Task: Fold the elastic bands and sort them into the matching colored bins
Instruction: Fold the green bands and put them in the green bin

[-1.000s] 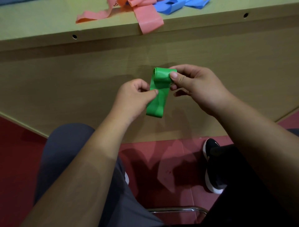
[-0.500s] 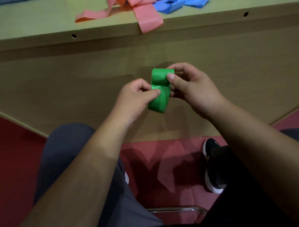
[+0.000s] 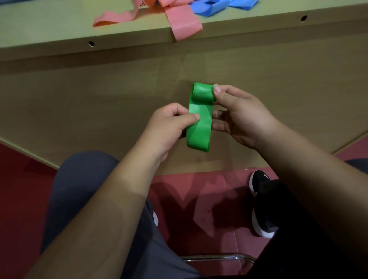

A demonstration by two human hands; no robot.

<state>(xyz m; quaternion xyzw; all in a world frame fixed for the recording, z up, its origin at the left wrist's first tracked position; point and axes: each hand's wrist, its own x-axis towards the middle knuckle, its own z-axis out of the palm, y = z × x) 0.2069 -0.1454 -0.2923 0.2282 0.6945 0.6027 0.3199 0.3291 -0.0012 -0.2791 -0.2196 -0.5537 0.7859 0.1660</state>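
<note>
Green elastic band (image 3: 199,127): held in the air in front of the worktop's vertical front panel (image 3: 79,99), well below the worktop (image 3: 49,25) surface and touching neither. It hangs roughly upright. Its upper end is turned over into a short roll; the lower part hangs flat and doubled, ending in a fold at 6 o'clock.

Left hand (image 3: 169,129): at 9 o'clock of the band, pinching it at mid-length. The thumb lies across the front face and the fingers are curled behind.

Right hand (image 3: 239,115): at 3 o'clock of the band. Thumb and forefinger grip the right end of the roll; the remaining fingers are bent and reach towards the back of the flat part.

Worktop, at 12 o'clock of the hands: pink bands (image 3: 183,22) lie loose, one strip draping over the front edge. Blue bands (image 3: 217,6) lie just beside them at 1 o'clock. An orange piece (image 3: 149,2) shows at the top border; it is cut off by the frame, so it is probably another band, but that cannot be confirmed. Two round holes, one of them (image 3: 91,43), sit in the worktop's edge.

Below: the person's grey-clad leg (image 3: 89,199) at 7 o'clock, a black shoe (image 3: 260,203) with a white sole at 5 o'clock on the red floor (image 3: 199,199), and a chrome bar (image 3: 217,256) at 6 o'clock.
</note>
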